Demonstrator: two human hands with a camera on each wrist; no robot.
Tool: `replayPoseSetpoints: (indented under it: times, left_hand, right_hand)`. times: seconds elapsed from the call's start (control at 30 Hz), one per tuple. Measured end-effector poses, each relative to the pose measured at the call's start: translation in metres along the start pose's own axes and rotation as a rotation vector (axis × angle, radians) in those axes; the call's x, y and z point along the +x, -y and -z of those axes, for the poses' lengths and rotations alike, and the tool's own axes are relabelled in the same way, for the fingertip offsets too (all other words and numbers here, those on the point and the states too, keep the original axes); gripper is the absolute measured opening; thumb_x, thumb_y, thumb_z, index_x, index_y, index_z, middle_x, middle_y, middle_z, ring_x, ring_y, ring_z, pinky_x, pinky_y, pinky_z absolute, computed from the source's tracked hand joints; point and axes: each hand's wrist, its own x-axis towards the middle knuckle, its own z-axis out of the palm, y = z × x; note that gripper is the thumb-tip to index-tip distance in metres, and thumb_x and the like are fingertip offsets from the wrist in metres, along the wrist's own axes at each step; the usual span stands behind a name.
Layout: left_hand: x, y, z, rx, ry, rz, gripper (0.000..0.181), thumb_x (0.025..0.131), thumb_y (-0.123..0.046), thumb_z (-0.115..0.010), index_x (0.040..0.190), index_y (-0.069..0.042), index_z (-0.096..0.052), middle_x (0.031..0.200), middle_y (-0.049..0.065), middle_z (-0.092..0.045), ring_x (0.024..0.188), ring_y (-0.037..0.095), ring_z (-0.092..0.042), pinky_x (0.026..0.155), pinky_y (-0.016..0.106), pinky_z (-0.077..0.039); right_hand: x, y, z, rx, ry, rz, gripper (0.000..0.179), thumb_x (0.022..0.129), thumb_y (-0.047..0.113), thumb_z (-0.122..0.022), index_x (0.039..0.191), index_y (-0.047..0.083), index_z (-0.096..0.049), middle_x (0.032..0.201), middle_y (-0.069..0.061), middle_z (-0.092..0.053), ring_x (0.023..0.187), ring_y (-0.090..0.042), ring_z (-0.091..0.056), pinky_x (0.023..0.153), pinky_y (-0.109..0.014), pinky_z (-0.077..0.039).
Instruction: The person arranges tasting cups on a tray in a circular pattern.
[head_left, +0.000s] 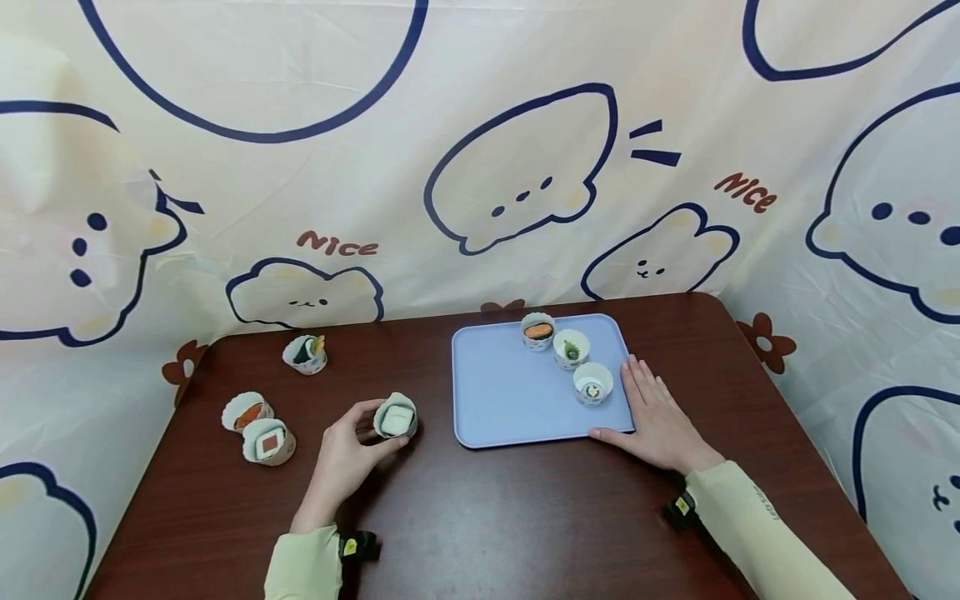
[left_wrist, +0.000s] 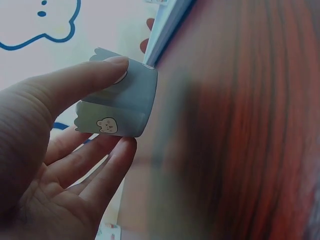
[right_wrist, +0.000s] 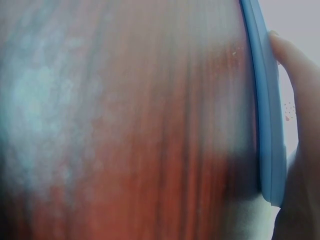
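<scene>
My left hand (head_left: 345, 458) pinches a small paper baking cup (head_left: 384, 427), which has a white-topped sushi-like piece inside. In the left wrist view the thumb lies on one side of the cup (left_wrist: 140, 100) and fingertips on the other; a bear face is printed on its wall, and it appears held just above the table. My right hand (head_left: 663, 425) rests against the right edge of a blue tray (head_left: 502, 392), fingers straight, thumb at the front corner. The right wrist view shows the thumb on the tray's rim (right_wrist: 267, 110). On the tray stand three cups, one with an orange-topped piece (head_left: 538, 332).
Left on the brown table (head_left: 480, 525) are a cup with a dark wedge-shaped piece (head_left: 303, 354), a cup with an orange piece (head_left: 243, 411) and a cup with a red-centred white piece (head_left: 268, 442). A printed cloth (head_left: 405, 200) hangs behind the table and at both sides.
</scene>
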Motion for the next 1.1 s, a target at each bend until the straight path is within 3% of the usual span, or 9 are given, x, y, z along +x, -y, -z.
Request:
replayPoseSetpoints:
  times: [0.63, 1.1]
  left_hand:
    - [0.006, -0.027, -0.025, -0.08, 0.053, -0.057, 0.063, 0.073, -0.007, -0.093, 0.129, -0.009, -0.064, 0.12, 0.009, -0.067, 0.109, 0.023, -0.065, 0.089, 0.037, -0.057]
    - [0.019, -0.053, -0.056, -0.116, 0.123, -0.164, 0.061, 0.071, -0.002, -0.093, 0.125, -0.008, -0.067, 0.113, 0.008, -0.069, 0.098, 0.026, -0.069, 0.085, 0.04, -0.058]
  right_hand:
    - [-0.001, 0.004, 0.003, 0.01, -0.005, 0.002, 0.126, 0.083, 0.084, -0.054, 0.16, -0.004, -0.008, 0.167, -0.022, -0.003, 0.153, -0.036, 0.0, 0.12, -0.057, -0.01]
    - [0.0, 0.0, -0.001, 0.001, -0.012, 0.007, 0.126, 0.083, 0.084, -0.053, 0.161, -0.003, -0.007, 0.168, -0.022, -0.002, 0.153, -0.035, 0.0, 0.12, -0.057, -0.01]
